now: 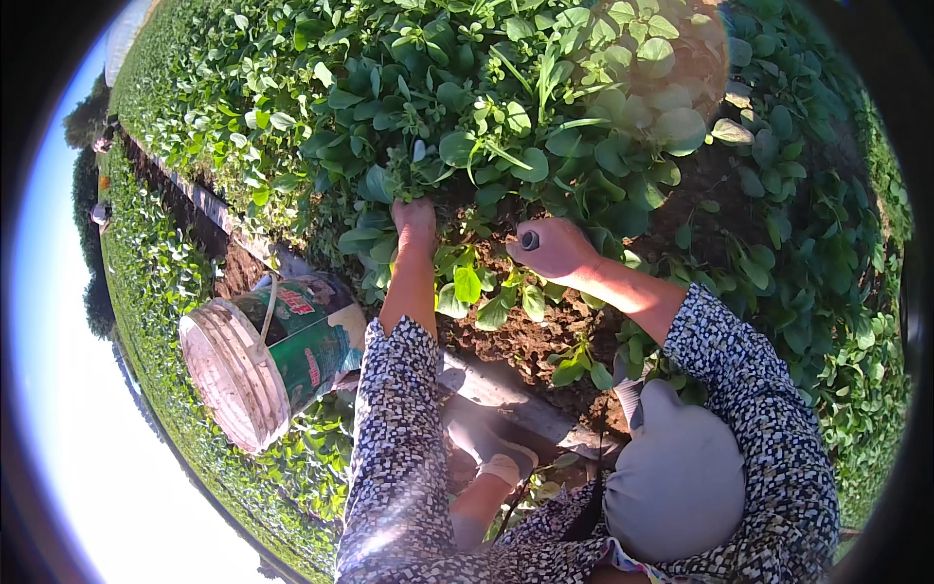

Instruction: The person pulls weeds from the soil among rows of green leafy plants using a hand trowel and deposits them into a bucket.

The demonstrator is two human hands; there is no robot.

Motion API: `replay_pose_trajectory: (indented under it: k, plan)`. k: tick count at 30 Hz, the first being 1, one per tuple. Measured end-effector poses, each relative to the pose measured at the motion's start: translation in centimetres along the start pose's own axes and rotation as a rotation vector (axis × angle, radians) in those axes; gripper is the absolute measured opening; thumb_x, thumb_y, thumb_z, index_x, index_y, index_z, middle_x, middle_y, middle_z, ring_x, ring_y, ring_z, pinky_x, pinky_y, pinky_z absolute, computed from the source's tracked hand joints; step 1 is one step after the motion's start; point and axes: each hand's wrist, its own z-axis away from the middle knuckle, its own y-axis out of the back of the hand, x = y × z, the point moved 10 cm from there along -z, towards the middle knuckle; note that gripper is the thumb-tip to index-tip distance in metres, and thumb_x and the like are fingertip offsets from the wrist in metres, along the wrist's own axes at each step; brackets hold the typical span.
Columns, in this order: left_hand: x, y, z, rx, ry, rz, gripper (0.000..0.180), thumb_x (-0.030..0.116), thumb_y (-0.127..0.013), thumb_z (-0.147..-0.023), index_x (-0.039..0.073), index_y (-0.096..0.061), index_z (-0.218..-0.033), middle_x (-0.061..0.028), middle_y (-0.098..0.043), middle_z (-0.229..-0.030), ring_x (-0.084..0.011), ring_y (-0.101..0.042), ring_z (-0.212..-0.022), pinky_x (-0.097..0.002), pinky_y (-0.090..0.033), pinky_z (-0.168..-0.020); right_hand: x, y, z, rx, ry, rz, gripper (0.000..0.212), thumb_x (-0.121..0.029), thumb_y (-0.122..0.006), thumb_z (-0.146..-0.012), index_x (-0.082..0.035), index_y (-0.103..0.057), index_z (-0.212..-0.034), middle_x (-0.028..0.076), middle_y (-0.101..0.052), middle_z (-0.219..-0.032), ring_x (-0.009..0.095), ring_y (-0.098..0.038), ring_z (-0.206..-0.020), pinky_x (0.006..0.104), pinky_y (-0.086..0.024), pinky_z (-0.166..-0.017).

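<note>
My left hand [415, 222] reaches in among low, round-leaved green plants [457, 107]; leaves cover its fingers, so its grip does not show. To its right, my right hand [562, 251] is closed around a short dark handle [528, 240] whose round end sticks out of the fist. Whatever the handle belongs to is hidden by the hand and foliage. Between the two hands, a few lighter green leafy plants [467, 282] stand in brown, crumbly soil [545, 341].
A green, red and white bucket [316, 336] with a pale rim and a wire handle stands left of my left forearm. A pale strip [496, 389] edges the bed near my shoe [491, 446]. My grey-covered knee [676, 472] is at lower right. Crop rows stretch away left.
</note>
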Motion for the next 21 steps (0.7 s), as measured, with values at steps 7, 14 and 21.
replay_pose_trajectory:
  k: [7, 14, 21]
  plan:
    - [2.3, 0.2, 1.4, 0.121, -0.188, -0.362, 0.028, 0.017, -0.055, -0.092, 0.007, -0.055, -0.117, -0.0095, -0.063, -0.104, -0.0233, -0.063, -0.088, -0.0418, -0.052, -0.071, 0.7, 0.1, 1.5, -0.053, -0.095, -0.020, 0.029, -0.030, -0.064, -0.079, -0.002, -0.062, -0.073, 0.013, -0.059, -0.063, 0.023, -0.054, -0.055, 0.0379, -0.044, -0.058]
    - [8.5, 10.3, 15.8, 0.275, -0.264, 0.807, 0.028, 0.018, -0.054, -0.093, 0.007, -0.053, -0.119, -0.0034, -0.057, -0.109, -0.0170, -0.053, -0.095, -0.0285, -0.044, -0.088, 4.1, 2.0, 2.9, 0.002, -0.123, -0.058, 0.028, -0.024, -0.063, -0.078, -0.001, -0.054, -0.065, 0.008, -0.050, -0.054, 0.013, -0.045, -0.051, 0.0351, -0.039, -0.053]
    - [7.8, 42.8, 24.2, 0.898, 0.026, -0.967, 0.057, 0.031, -0.062, -0.084, 0.001, -0.045, -0.128, -0.0216, -0.055, -0.123, -0.0327, -0.055, -0.112, -0.0450, -0.044, -0.091, 3.2, 0.7, 5.8, 0.065, -0.043, -0.209, 0.030, -0.033, -0.066, -0.082, -0.002, -0.064, -0.081, 0.008, -0.057, -0.060, 0.017, -0.051, -0.054, 0.0349, -0.041, -0.056]
